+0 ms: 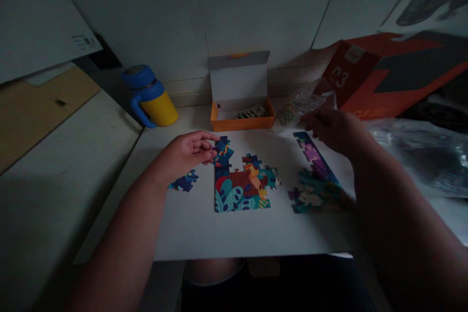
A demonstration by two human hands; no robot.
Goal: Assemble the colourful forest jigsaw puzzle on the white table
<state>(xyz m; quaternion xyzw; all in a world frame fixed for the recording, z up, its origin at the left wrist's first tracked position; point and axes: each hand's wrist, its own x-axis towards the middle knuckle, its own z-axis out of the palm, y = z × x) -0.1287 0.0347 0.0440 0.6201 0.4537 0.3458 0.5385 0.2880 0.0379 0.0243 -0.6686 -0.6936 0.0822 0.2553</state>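
Note:
A partly joined jigsaw with leaves and an animal lies mid-table. My left hand pinches a blue puzzle piece at the jigsaw's top left corner. A small loose group of blue pieces lies just under that wrist. To the right, a second joined section with a purple strip and a white rabbit lies on the table. My right hand hovers over its top end, back toward me, fingers curled downward; I cannot see anything in them.
An open orange box with more pieces stands at the back centre. A blue and yellow jug lies back left. A clear plastic bag and an orange carton sit back right. The white table edge is near me.

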